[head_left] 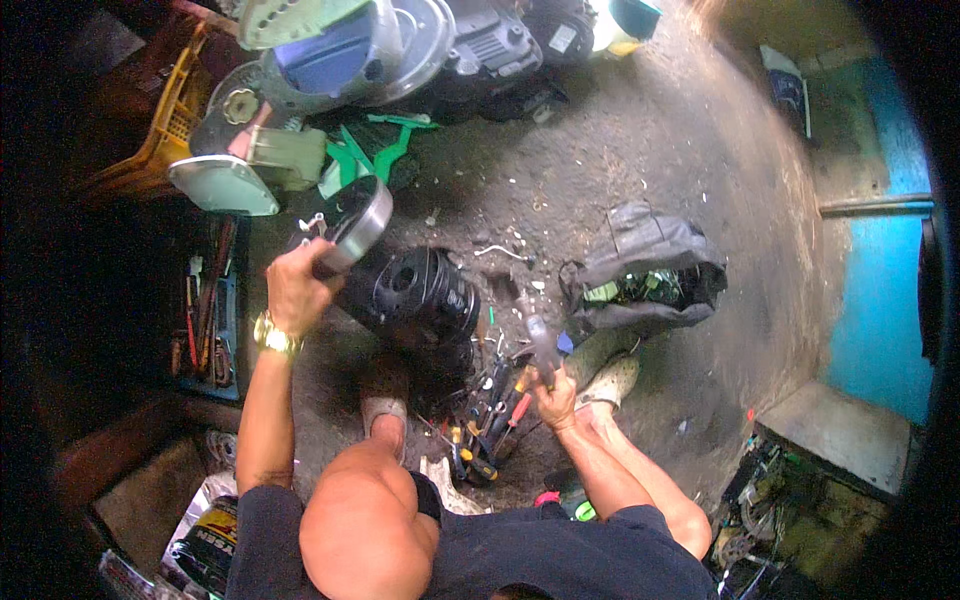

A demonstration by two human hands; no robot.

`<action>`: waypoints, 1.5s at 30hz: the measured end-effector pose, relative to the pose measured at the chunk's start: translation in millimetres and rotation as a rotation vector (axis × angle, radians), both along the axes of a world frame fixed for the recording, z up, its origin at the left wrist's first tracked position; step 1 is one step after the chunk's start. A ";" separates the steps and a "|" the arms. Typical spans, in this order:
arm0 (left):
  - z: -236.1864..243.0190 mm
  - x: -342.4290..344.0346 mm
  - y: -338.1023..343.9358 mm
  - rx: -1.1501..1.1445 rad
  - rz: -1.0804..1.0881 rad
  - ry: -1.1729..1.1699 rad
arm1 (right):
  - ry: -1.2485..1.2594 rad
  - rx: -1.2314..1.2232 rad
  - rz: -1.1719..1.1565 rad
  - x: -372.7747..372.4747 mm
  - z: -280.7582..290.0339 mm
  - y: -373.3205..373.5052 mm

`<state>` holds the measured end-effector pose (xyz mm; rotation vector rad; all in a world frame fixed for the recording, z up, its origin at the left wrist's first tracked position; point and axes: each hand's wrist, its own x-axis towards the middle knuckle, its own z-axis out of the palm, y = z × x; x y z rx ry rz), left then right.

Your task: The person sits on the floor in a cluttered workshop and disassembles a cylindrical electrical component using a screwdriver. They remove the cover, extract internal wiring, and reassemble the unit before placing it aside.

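Note:
My left hand (297,285) grips the edge of a round part with a broad shiny metal rim (368,228), held tilted in the air. Just right of it and lower stands a black ribbed cylindrical machine housing (425,295) with round openings in its top. My right hand (556,402) is closed around a greyish elongated tool (541,345), blurred, so its exact kind is unclear. Between my feet, near the right hand, lie several hand tools, among them a red-handled screwdriver (519,410) and yellow-and-black handled tools (470,460).
A grey open tool bag (655,265) sits on the dirty floor to the right. Plastic fan parts (330,60) and green pieces (375,155) are piled at the far left. Long tools fill a blue tray (210,350) at left. A blue-painted wall (880,300) bounds the right side.

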<state>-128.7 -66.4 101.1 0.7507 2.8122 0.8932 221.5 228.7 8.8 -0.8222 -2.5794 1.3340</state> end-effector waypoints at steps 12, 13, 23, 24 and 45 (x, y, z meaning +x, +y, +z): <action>10.3 11.7 -14.6 -0.217 -0.518 0.225 | 0.197 -0.003 0.384 -86.5 115.1 -28.9; 13.3 11.3 -16.6 -0.227 -0.534 0.197 | 0.315 0.037 0.441 -96.1 123.4 -25.7; 12.8 24.8 -49.6 -0.168 -0.635 0.262 | 0.042 0.174 0.953 -130.5 58.3 41.9; 6.9 27.5 -54.8 -0.159 -0.656 0.290 | -0.328 0.385 0.931 -138.4 56.3 41.4; -22.9 88.8 -156.0 0.060 0.270 0.011 | -0.212 0.502 0.403 -144.0 -54.0 -9.7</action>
